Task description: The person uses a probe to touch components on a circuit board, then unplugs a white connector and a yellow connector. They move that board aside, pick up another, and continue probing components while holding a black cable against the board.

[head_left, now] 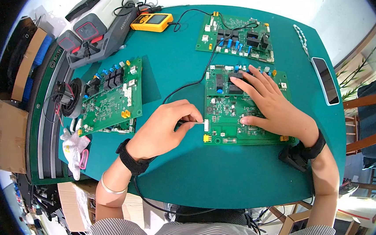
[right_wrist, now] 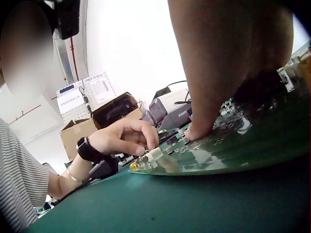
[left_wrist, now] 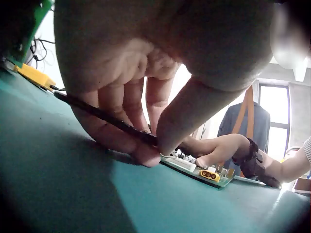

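Note:
A green circuit board [head_left: 236, 117] lies in front of the person. At its left edge, the left hand [head_left: 163, 126] pinches a thin black probe [left_wrist: 104, 115] between thumb and fingers; the probe's thin tip [head_left: 199, 122] is at the white connector [head_left: 206, 125], but whether they touch I cannot tell. Spread over the board's upper right part, the right hand [head_left: 270, 104] rests with fingers apart, its fingertips on black and blue components. In the right wrist view the left hand [right_wrist: 119, 138] is bent over the board's corner by a yellow connector [right_wrist: 133, 166].
Another board [head_left: 236, 37] lies behind, and stacked boards [head_left: 111, 105] lie at the left. A yellow meter [head_left: 152, 22] with a black cable [head_left: 186, 85] stands at the back left near a grey device [head_left: 93, 35]. A phone [head_left: 325, 81] lies right, gloves [head_left: 74, 148] at the left edge.

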{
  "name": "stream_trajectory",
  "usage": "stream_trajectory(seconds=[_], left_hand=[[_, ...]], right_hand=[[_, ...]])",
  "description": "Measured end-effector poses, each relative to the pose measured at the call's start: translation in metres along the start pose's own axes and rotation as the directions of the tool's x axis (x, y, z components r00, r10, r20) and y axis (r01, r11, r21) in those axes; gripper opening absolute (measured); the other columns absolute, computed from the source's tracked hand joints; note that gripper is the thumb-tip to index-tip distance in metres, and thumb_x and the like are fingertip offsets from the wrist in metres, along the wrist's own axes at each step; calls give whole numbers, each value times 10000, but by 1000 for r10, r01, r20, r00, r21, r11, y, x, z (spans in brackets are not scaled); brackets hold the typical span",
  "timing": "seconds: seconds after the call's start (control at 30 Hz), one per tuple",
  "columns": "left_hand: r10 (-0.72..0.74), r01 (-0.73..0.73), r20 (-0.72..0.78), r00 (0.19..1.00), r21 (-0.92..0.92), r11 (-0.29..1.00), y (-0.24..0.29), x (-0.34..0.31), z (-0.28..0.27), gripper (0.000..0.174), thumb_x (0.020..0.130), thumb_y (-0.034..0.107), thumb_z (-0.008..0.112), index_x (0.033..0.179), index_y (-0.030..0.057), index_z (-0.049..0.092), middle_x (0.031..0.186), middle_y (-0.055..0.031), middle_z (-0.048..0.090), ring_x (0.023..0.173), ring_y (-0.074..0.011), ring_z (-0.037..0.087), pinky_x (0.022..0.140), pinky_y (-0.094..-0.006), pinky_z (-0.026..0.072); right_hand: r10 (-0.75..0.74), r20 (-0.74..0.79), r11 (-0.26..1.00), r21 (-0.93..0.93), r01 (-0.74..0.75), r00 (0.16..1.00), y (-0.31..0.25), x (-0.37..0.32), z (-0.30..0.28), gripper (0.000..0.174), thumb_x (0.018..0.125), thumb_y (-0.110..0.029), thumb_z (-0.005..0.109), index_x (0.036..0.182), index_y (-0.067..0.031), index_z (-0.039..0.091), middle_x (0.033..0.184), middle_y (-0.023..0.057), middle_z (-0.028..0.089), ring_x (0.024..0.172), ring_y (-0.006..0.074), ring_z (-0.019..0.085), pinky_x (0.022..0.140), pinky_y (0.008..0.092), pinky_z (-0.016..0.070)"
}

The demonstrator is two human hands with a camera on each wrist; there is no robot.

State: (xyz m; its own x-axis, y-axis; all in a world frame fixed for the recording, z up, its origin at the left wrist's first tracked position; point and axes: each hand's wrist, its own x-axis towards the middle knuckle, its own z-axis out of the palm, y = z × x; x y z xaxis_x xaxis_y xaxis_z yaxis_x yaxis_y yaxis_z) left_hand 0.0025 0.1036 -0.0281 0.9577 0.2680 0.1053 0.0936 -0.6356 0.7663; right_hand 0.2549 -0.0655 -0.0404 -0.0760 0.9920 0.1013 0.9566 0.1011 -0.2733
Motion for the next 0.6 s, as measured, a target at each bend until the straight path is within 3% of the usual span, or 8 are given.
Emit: stream_trajectory(seconds=[0.07, 0.13, 0.17, 0.23, 0.6], left_hand=[[3, -2, -2, 1000, 15, 1000, 1, 0, 0, 190, 848, -116, 651, 1004, -9, 677, 944, -120, 667, 827, -219, 679, 763, -315, 542], [-20, 20, 0, 1000, -33, 999, 2, 0, 0, 185, 855, -120, 615, 1000, -11, 649, 939, -150, 662, 833, -297, 680, 743, -360, 544], [-20, 20, 0, 1000, -33, 999, 2, 0, 0, 185, 855, -120, 615, 1000, -11, 649, 939, -150, 662, 833, -297, 680, 743, -360, 544], [-50, 51, 19, 999, -28, 998, 1, 0, -1, 199, 849, -121, 646, 1010, -8, 676, 950, -117, 671, 839, -213, 681, 772, -315, 544], [1, -1, 67, 998, 8, 1000, 0, 1, -1, 188, 853, -113, 661, 1007, -8, 683, 955, -125, 678, 860, -231, 696, 790, -331, 552]], right_hand=[[0, -1, 1000, 1, 0, 1000, 0, -1, 1, 858, 935, -477, 667, 1623, -188, 244, 1633, 227, 256, 1556, 428, 109, 1252, 570, 124], [-13, -52, 999, -38, 11, 999, -1, -1, 2, 882, 911, -434, 705, 1620, -200, 236, 1609, 204, 317, 1554, 384, 168, 1265, 550, 137], [-13, -52, 999, -38, 11, 999, -2, -1, 2, 882, 911, -434, 705, 1620, -200, 236, 1609, 204, 317, 1554, 384, 168, 1265, 550, 137], [-6, -44, 999, -35, 5, 999, -2, -1, 1, 882, 910, -433, 706, 1620, -202, 236, 1607, 205, 320, 1554, 384, 167, 1265, 550, 138], [-22, -60, 999, -49, 20, 998, 1, -1, 4, 886, 908, -439, 707, 1620, -204, 236, 1594, 214, 333, 1549, 394, 179, 1256, 558, 156]])
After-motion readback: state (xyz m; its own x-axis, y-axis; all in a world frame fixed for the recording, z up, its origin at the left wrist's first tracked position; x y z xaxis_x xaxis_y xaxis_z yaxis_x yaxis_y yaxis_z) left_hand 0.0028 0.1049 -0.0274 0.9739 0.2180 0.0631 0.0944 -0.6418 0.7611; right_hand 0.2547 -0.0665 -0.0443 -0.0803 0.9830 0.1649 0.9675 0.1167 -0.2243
